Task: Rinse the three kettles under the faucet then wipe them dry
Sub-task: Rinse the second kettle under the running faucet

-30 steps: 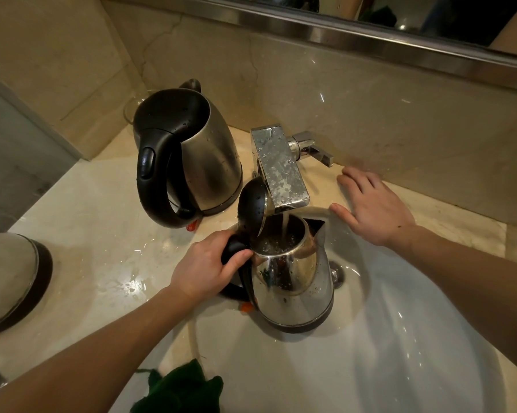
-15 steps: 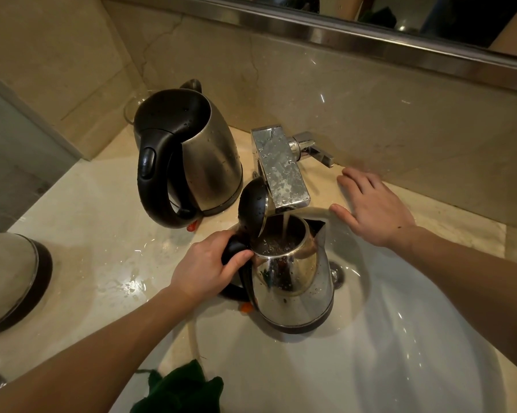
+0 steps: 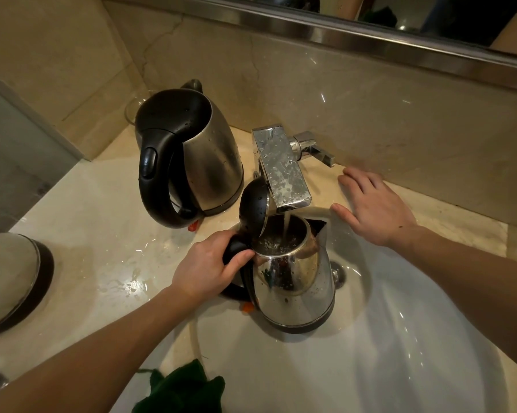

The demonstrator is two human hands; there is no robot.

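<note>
The left hand [image 3: 209,269] held the black handle of the shiny steel kettle [image 3: 293,290]. It was upright in the white sink [image 3: 400,338] under the silver faucet [image 3: 284,171], lid up, spout pointing right. The right hand [image 3: 376,210] lay flat and open on the cream counter [image 3: 102,248].

Open kettle [image 3: 293,281] in sink [image 3: 400,338], under faucet [image 3: 284,171].

A wide head-worn camera looks forward and steeply down from close above the left grip [image 3: 205,271] holding a kettle [image 3: 293,281] near frame centre; the sink [image 3: 400,338] lies right of it, the mirror [image 3: 370,37] well beyond it.
</note>
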